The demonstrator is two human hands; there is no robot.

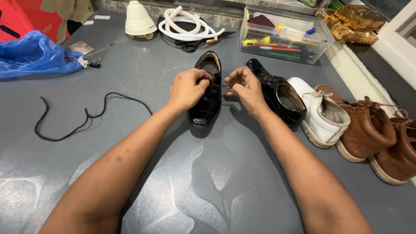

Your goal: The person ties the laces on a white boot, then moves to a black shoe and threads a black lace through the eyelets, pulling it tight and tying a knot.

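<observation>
A glossy black shoe (207, 106) stands on the grey table (173, 173), toe toward me. My left hand (188, 89) rests on its lace area with the fingers pinched on the black lace. My right hand (245, 86) is just right of the shoe and pinches the other end of the same lace (221, 85), which runs taut between the hands. A second black shoe (279, 97) lies right beside my right hand.
A loose black lace (82, 119) lies at the left. A white shoe (323, 112) and two brown shoes (372, 132) line the right side. At the back stand a blue plastic bag (34, 56), a cream cone-shaped object (138, 19), white tubing (186, 26), scissors and a clear box of pens (284, 39).
</observation>
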